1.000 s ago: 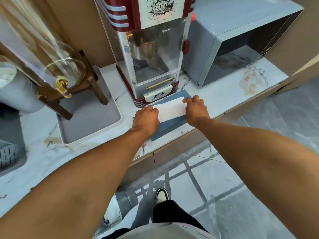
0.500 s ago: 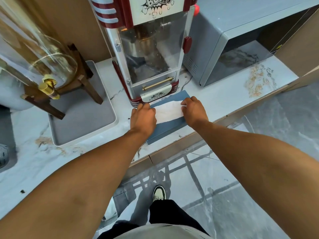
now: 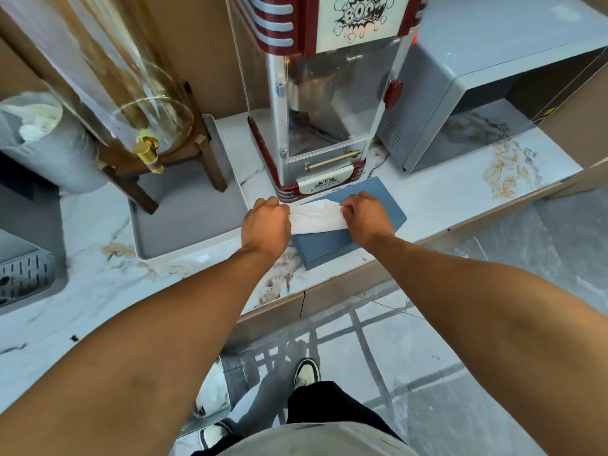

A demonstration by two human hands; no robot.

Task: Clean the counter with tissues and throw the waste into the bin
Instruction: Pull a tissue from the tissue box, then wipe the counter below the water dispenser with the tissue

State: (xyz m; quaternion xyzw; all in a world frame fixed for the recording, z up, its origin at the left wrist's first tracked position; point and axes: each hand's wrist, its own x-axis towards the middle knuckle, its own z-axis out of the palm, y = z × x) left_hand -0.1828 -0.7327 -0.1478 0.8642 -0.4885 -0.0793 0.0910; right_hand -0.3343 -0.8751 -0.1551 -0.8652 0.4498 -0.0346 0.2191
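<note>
A white tissue [image 3: 316, 218] is stretched over a blue tissue box [image 3: 378, 205] near the front edge of the marble counter [image 3: 98, 291]. My left hand [image 3: 266, 225] pinches the tissue's left end and my right hand [image 3: 366, 214] pinches its right end, both with fingers closed. Brown stains [image 3: 505, 174] mark the counter at the right, and more brown stains [image 3: 279, 278] lie under my left wrist. On the floor below the counter a bin lined with a white bag [image 3: 212, 393] shows between my arms.
A red popcorn machine [image 3: 329, 93] stands right behind the box, a grey microwave [image 3: 487, 103] to its right. At the left is a glass drink dispenser [image 3: 131, 103] on a wooden stand over a grey tray [image 3: 184, 222]. A grey canister [image 3: 42, 143] is far left.
Both hands went from lying flat on the tissue to pinching its ends, and the tissue now lifts off the box top. The camera has shifted closer.
</note>
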